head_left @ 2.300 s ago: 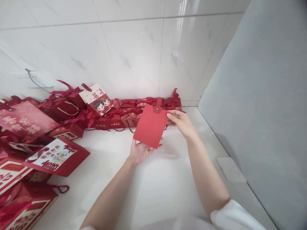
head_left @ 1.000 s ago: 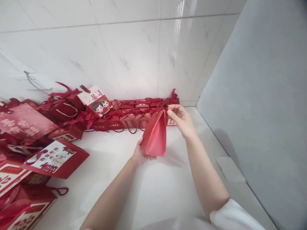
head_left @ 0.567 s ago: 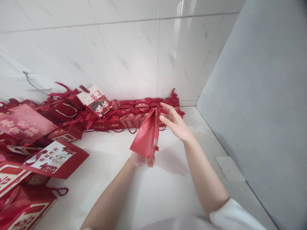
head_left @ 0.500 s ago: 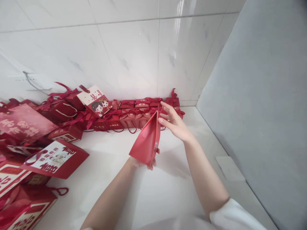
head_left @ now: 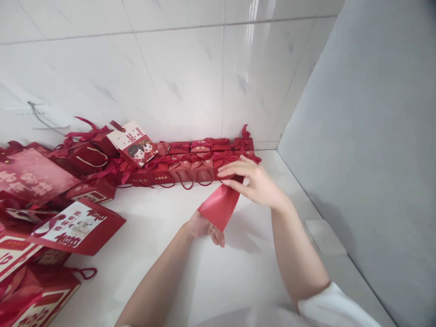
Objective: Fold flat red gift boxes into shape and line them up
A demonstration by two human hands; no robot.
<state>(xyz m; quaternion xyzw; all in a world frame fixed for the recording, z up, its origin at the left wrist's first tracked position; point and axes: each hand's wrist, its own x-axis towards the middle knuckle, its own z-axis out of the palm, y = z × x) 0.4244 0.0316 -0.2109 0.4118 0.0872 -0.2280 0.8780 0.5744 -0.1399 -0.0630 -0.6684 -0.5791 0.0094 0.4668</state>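
A red card gift box (head_left: 221, 205), tapering toward its far end, is held tilted above the white surface. My left hand (head_left: 204, 227) grips it from below, fingers curled under its near edge. At the far, upper end is my right hand (head_left: 254, 181), its thumb and fingers closed about the box's top and hiding that part. Behind the hands, two rows of small red gift boxes (head_left: 180, 168) with ribbons and cord handles stand along the wall.
More red gift boxes (head_left: 51, 290) are piled at the left; one with a white printed panel (head_left: 76, 225) leans outward. A box with cartoon figures (head_left: 138, 147) lies atop the back row. A tiled wall (head_left: 180, 81) rises behind, and a grey panel (head_left: 374, 136) bounds the right.
The held box has turned and tipped, so its open side no longer shows and a smooth red face does. My right hand has come down slightly over its top end.
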